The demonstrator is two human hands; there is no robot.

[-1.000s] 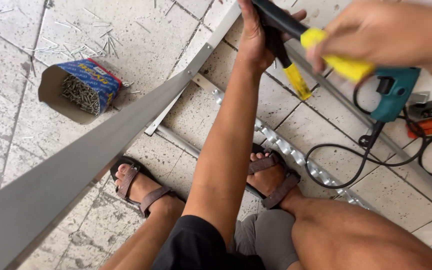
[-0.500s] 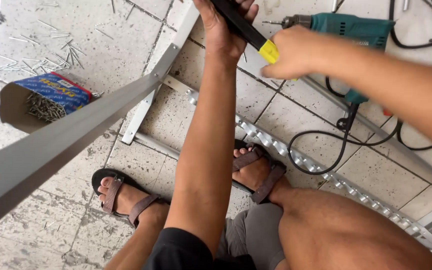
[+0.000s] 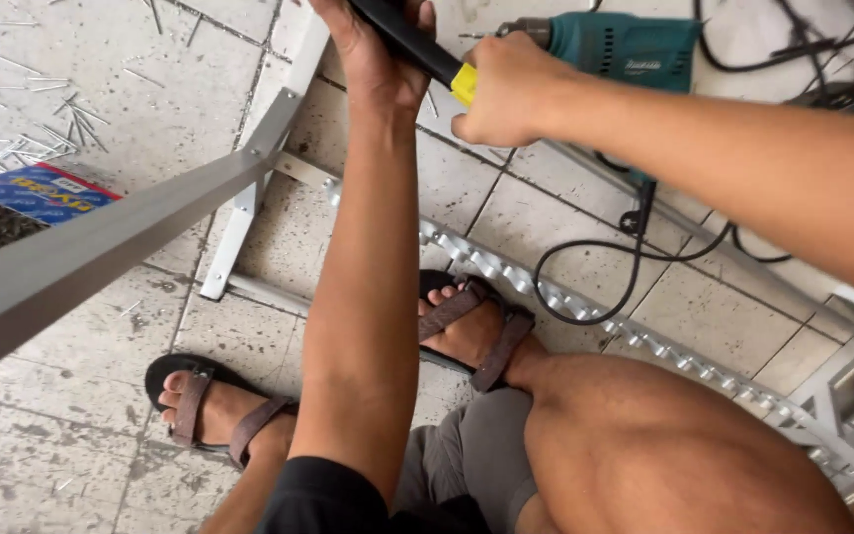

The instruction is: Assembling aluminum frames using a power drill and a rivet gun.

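Head view: the person squats on a tiled floor (image 3: 71, 465), both feet in brown strapped sandals (image 3: 471, 331), with both arms extended forward. The right hand (image 3: 506, 89) is clenched around the yellow section of a black-and-yellow tool handle (image 3: 417, 49), thumb and fingers wrapped fully around it. The handle runs diagonally up and to the left from this fist, out of the top edge of the picture; the working end of the tool is not visible. The left hand (image 3: 378, 59) lies directly beneath and behind the black part of the handle, palm toward it and in contact with it; its fingers are hidden by the handle and cut off by the frame edge, so whether they are curled or released cannot be determined. A teal electric drill (image 3: 615, 44) lies on the floor just beyond the right hand, bit pointing left, with its black cord (image 3: 585, 277) looping across the tiles toward the right foot. A grey metal bar (image 3: 101, 242) crosses the left foreground diagonally and meets a light metal frame (image 3: 249, 198) lying flat on the floor near the left forearm. A perforated metal strip (image 3: 565, 297) runs diagonally from the frame to the lower right. A blue cardboard box (image 3: 37, 193) sits at the left edge, partly behind the bar, with loose nails (image 3: 61, 119) scattered on the tiles above it.
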